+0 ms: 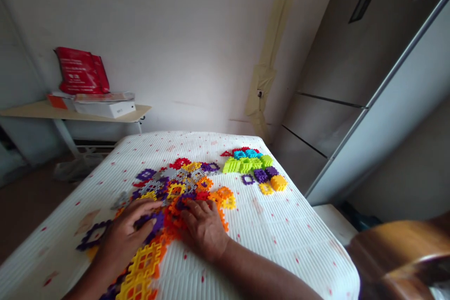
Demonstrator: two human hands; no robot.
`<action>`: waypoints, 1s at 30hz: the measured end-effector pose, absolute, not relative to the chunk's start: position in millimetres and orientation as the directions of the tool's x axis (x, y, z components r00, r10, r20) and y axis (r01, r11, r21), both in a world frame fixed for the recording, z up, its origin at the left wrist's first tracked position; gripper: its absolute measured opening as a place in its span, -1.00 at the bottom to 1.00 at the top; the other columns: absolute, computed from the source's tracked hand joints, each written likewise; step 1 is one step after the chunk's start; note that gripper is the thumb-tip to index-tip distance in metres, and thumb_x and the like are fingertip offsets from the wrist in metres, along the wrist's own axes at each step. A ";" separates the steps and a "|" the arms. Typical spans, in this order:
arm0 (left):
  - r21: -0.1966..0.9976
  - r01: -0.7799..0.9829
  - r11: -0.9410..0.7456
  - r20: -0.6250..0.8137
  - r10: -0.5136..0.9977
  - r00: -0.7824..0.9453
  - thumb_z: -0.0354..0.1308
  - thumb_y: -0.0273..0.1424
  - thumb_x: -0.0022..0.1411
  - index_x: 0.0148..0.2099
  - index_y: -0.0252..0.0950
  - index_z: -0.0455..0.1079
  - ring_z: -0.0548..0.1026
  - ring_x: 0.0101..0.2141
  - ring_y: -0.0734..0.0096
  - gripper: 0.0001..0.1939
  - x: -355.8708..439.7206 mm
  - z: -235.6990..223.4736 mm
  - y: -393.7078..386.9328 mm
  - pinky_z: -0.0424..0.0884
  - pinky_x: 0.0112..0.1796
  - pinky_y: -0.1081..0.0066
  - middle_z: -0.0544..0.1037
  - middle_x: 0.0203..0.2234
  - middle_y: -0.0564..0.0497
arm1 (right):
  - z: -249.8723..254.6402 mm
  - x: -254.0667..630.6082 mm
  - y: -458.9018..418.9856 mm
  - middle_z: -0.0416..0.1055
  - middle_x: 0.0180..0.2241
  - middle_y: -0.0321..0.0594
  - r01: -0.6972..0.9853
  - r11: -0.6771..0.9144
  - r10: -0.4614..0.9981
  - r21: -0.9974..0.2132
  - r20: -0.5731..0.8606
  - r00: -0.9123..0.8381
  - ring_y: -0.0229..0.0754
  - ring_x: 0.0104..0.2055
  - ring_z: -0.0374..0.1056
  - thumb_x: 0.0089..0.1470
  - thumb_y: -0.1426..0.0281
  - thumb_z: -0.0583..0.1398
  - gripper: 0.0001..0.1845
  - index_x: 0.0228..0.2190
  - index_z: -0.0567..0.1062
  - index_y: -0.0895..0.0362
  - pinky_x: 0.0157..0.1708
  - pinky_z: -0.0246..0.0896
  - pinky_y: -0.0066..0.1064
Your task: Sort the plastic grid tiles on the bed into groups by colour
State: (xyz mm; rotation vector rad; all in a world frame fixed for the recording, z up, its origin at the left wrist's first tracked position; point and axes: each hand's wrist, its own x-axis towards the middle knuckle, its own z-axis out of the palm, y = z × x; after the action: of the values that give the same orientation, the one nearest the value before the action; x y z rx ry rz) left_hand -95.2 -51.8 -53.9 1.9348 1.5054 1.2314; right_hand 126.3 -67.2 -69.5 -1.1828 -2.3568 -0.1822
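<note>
- Red bag leans against the wall on a pale shelf, above a white box and some flat packets.
- Purple ring-shaped tile lies on the white ribbed mattress, just beside the left hand's outer edge.
- Left hand lies over the near side of the pile, its fingers stretched out straight across a purple tile.
- Yellow lattice tiles sit below that hand, near the wrist, joined with orange pieces along the mattress's near edge.
- Pile of interlocking plastic tiles, in red, grey, purple, yellow and orange, spreads ahead of both hands and runs under their fingertips.
- Right hand rests palm down on orange tiles, apart from the left hand, with only tiles between them.
- Sorted tiles stand well apart from the pile, to the right: lime, blue, purple and yellow, in small groups.
- Steel fridge stands against the wall, past the mattress's far corner.
- Brown wooden surface fills the lower right corner, blurred.
</note>
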 end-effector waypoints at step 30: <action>0.997 0.056 -0.056 0.061 0.994 -0.090 0.23 -0.13 -0.10 -0.29 -0.30 0.43 0.52 -0.47 0.34 -0.62 -37.5 -25.6 -51.9 0.49 -0.39 0.37 0.56 -0.46 0.02 | -50.0 131.9 -67.6 0.33 -0.03 -0.05 0.700 0.621 0.702 -0.352 0.646 -0.298 -0.05 -0.03 0.22 0.05 0.32 0.14 -0.49 0.05 0.25 0.13 -0.04 0.13 -0.18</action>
State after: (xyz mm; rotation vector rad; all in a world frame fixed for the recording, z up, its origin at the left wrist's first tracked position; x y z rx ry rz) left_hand -37.5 -51.9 -25.6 1.2477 1.2889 1.2946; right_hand 131.9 -67.6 -50.0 -1.1000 -2.0366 0.0039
